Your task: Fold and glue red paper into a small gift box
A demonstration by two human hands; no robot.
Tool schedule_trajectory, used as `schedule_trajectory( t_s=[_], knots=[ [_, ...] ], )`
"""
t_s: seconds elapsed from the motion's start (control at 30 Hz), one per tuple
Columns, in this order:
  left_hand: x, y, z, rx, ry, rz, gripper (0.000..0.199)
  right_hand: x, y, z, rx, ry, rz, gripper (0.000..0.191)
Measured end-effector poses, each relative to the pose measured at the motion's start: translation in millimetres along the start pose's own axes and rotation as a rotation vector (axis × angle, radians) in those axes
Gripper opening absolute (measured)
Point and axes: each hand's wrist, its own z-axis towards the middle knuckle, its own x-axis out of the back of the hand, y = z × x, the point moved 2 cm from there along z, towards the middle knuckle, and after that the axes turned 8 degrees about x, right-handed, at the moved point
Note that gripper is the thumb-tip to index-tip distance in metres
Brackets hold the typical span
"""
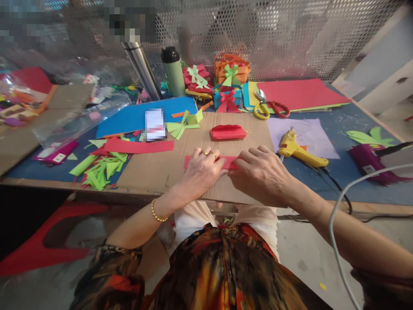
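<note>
A red paper strip [229,162] lies flat on the cardboard sheet [155,168] at the front of the table. My left hand [204,170], with rings on its fingers, grips the strip's left part with curled fingers. The right part is under my right hand [258,172], whose fingers are bent and pressed together on it. Both thumbs come close to each other near the strip's middle. Just beyond the hands sits a small folded red paper box [227,132]. Green paper ribbon pieces [183,125] lie behind my left hand.
A yellow glue gun [300,148] rests on lilac paper [318,133] at right, near scissors [267,107] and red sheets [300,94]. Finished paper baskets [231,71] and a green bottle [174,73] stand behind. Left are a phone [155,125], another red strip [138,147] and green scraps [103,172]. A white cable [335,232] crosses the right side.
</note>
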Motion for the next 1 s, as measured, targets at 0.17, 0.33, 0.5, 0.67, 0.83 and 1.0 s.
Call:
schedule_trajectory(
  t_s=[0.17, 0.33, 0.5, 0.67, 0.83, 1.0],
  knots=[
    [-6.3, 2.5, 3.6, -0.065, -0.017, 0.075, 0.024, -2.5, 8.3, -2.9, 0.041, -0.075, 0.041, 0.022],
    [-1.8, -1.3, 7.7, 0.000, -0.113, -0.013, 0.026, -6.5, 17.2, -7.4, 0.102, -0.138, -0.004, 0.016],
    [3.8, -2.9, 16.6, -0.043, -0.237, -0.029, 0.018, -1.6, 16.4, -3.3, 0.102, -0.222, -0.009, 0.016],
    [6.8, 4.9, 22.9, -0.100, -0.250, 0.050, 0.020, -6.9, 12.8, 8.2, 0.056, -0.279, -0.073, 0.023],
    [5.7, 10.3, 24.5, 0.013, -0.217, 0.048, 0.020, -18.4, 12.3, 9.9, -0.052, -0.153, -0.093, 0.022],
    [-0.8, 7.5, 20.6, 0.013, -0.108, 0.091, 0.024, -17.8, 12.8, 5.6, -0.088, -0.140, -0.126, 0.023]
  ],
)
